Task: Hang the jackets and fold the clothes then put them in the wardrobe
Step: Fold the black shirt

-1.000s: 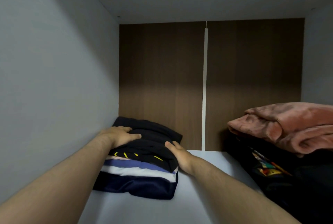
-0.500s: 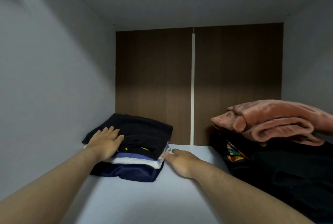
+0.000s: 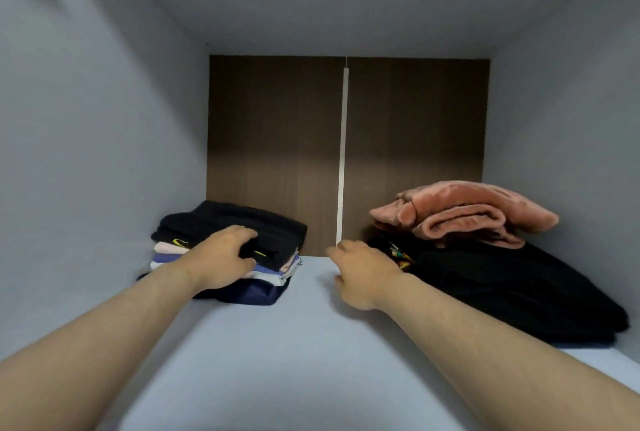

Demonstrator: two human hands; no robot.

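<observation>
Item: folded stack (image 3: 242, 219), on shelf (image 3: 311, 344), left rear corner of wardrobe (image 3: 104, 153). Left hand (image 3: 221, 257) grips its black top layer. Right hand (image 3: 363, 274) has come off the stack's side, loosely curled and empty (placement likely finishing, release next).

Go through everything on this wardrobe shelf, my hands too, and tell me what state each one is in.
folded stack, neat, by the left wall
black pile, heaped by the right wall
pink garment, loosely folded, on top of the black pile
left hand, on the front of the folded stack, fingers curved over its top layer; grip unclear
right hand, over the shelf between the piles, fingers loosely curled, holding nothing
</observation>
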